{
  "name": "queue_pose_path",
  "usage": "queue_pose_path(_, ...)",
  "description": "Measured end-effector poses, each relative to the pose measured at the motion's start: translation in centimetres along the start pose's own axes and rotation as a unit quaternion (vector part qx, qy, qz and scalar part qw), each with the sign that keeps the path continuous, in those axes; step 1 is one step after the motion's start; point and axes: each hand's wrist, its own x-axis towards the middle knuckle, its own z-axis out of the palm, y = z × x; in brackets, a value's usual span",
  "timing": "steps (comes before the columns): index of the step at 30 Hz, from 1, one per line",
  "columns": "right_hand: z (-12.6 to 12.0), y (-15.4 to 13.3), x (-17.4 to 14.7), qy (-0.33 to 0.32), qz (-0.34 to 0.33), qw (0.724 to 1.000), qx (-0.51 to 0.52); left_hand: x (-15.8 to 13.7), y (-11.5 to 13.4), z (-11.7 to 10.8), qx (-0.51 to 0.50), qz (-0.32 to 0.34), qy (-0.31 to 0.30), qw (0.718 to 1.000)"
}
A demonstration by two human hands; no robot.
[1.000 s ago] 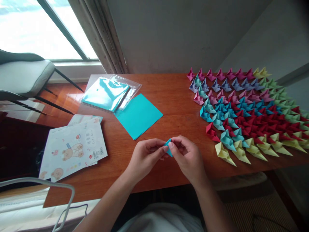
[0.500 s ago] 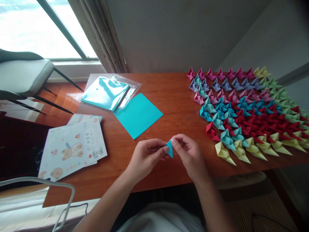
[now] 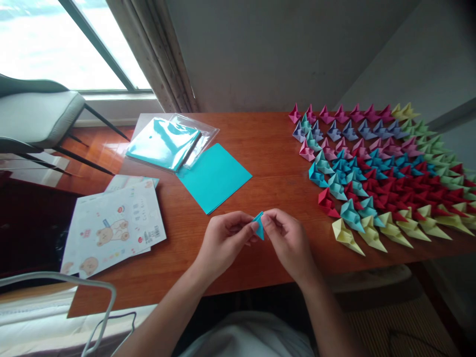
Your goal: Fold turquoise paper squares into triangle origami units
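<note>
A small folded piece of turquoise paper (image 3: pixel 259 227) is held up between my two hands, just over the table's near side; a pointed end of it faces down toward me. My left hand (image 3: pixel 227 238) pinches its left side with thumb and fingers. On its right edge, the thumb and fingers of my right hand (image 3: pixel 285 236) are closed too. Beyond my hands lies a stack of flat turquoise square sheets (image 3: pixel 215 177). To the right, rows of folded paper boats (image 3: pixel 349 214) in several colours cover the tabletop.
Behind the squares, a clear plastic packet of turquoise paper (image 3: pixel 161 144) rests on the wooden table (image 3: pixel 271 148). Printed bear-pattern packets (image 3: pixel 119 225) lie at the table's left edge. A chair (image 3: pixel 40 114) stands by the window, and a white tubular frame (image 3: pixel 109 297) rises at lower left.
My right hand has shifted slightly left, closer to my left hand. The folded paper has moved a little left and stays pinched in both hands.
</note>
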Motion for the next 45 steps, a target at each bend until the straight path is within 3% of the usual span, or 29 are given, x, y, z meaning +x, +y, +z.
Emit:
queue_pose_path(6,0.08,-0.01,-0.05,0.030,-0.080,0.989,-0.123,-0.03,-0.33,0.19,0.075,0.051,0.006,0.996)
queue_pose_path(10,0.07,0.13,-0.22,0.055,-0.106,0.983,-0.136,-0.03,-0.44,0.19,0.170,0.092,0.012,0.981)
queue_pose_path(14,0.05,0.36,-0.34,0.045,-0.087,0.988,-0.118,-0.09,-0.40,0.05,0.230,0.110,0.005,0.967)
queue_pose_path(19,-0.01,0.26,-0.20,-0.013,-0.046,0.997,-0.067,-0.19,-0.48,-0.28,0.202,0.118,0.023,0.972)
queue_pose_path(23,-0.33,-0.09,0.06,-0.049,-0.084,0.989,-0.115,-0.21,-0.46,-0.41,0.173,0.113,0.022,0.978)
queue_pose_path(37,0.11,0.46,-0.29,-0.034,-0.084,0.991,-0.102,-0.18,-0.21,-0.22,0.100,0.100,0.002,0.990)
queue_pose_path(42,-0.27,0.50,-0.17,-0.024,-0.042,0.999,-0.005,-0.07,-0.07,-0.21,0.174,0.109,-0.029,0.978)
queue_pose_path(45,-0.46,0.71,-0.16,-0.004,-0.041,0.999,0.003,-0.07,0.01,-0.05,0.243,0.123,-0.034,0.961)
